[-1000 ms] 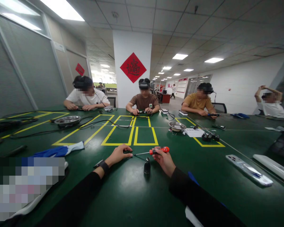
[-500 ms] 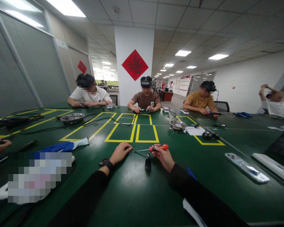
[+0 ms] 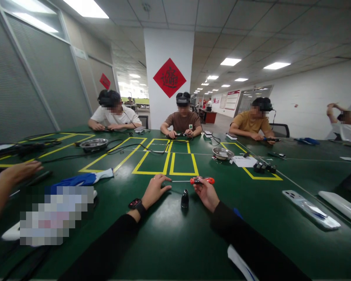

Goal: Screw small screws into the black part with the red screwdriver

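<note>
My right hand [image 3: 206, 194] grips the red and black handle of a screwdriver [image 3: 203, 180], held level with its thin shaft pointing left. My left hand [image 3: 157, 191] is just above the table, palm down, thumb apart from the fingers. Its fingertips are close to the screwdriver's tip; whether they touch it, I cannot tell. Between my hands and nearer to me, a small black tapered piece with a silver top [image 3: 185, 200] stands upright on the green table [image 3: 166, 242].
Blue and white gloves [image 3: 82, 179] lie to the left, beside a blurred-out white object [image 3: 11, 231]. A co-worker's hand [image 3: 22, 171] reaches in at the left edge. Metal bowls [image 3: 94, 144], cables and a phone [image 3: 311, 209] are on the table. Several people sit opposite.
The screwdriver has shifted slightly right and turned more level. My left thumb has spread away from its fingers. The co-worker's hand at left has come further in. The view has shifted a little.
</note>
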`<state>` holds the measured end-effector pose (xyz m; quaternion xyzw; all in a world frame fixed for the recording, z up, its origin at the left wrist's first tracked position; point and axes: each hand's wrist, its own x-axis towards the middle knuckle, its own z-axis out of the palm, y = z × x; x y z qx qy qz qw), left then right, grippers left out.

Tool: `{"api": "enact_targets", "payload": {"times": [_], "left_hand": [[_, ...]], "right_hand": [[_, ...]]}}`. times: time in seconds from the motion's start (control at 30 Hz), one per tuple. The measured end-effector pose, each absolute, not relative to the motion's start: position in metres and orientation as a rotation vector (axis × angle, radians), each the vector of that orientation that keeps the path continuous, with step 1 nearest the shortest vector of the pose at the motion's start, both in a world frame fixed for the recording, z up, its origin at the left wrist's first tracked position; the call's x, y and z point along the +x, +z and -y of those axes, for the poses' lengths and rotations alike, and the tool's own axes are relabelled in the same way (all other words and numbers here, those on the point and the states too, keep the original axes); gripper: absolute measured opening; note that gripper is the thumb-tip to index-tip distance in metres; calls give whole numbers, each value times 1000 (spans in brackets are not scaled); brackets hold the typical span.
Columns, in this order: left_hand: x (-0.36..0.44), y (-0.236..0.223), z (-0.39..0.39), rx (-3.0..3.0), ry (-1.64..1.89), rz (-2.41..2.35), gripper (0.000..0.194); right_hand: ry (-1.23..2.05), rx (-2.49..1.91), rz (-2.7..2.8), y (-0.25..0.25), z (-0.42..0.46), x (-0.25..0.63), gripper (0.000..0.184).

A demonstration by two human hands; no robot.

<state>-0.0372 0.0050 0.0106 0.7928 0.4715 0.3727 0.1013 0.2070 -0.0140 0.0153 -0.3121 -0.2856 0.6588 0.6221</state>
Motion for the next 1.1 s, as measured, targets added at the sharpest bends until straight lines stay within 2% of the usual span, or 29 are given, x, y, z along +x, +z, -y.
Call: {"api": "enact_targets", "payload": {"times": [0.1, 0.23, 0.33, 0.43, 0.53, 0.67, 0.77, 0.87, 1.1], "left_hand": [[-35, 10, -6, 2340, 1104, -1418, 28], [-34, 8, -11, 2283, 1114, -1409, 19], [-33, 8, -13, 2212, 1159, -1431, 21], [-31, 8, -12, 2148, 1232, -1505, 23], [-25, 12, -4, 2114, 1318, -1526, 25], [-10, 20, 15, 2126, 1352, -1402, 30], [7, 21, 24, 2035, 1311, -1392, 36], [22, 18, 23, 2015, 1296, -1387, 36], [32, 7, 10, 2122, 1166, -1225, 33]], "right_hand": [[1545, -709, 633, 16, 14, 207, 19], [1574, -706, 626, 16, 15, 206, 18], [1525, -710, 675, 18, 15, 206, 19], [1309, -720, 964, 21, 16, 208, 23], [901, -794, 1559, 23, 19, 211, 20], [480, -937, 2196, 20, 17, 210, 36], [335, -967, 2443, 21, 11, 208, 45], [236, -954, 2571, 24, 7, 207, 45], [285, -1015, 2319, 13, 11, 210, 40]]}}
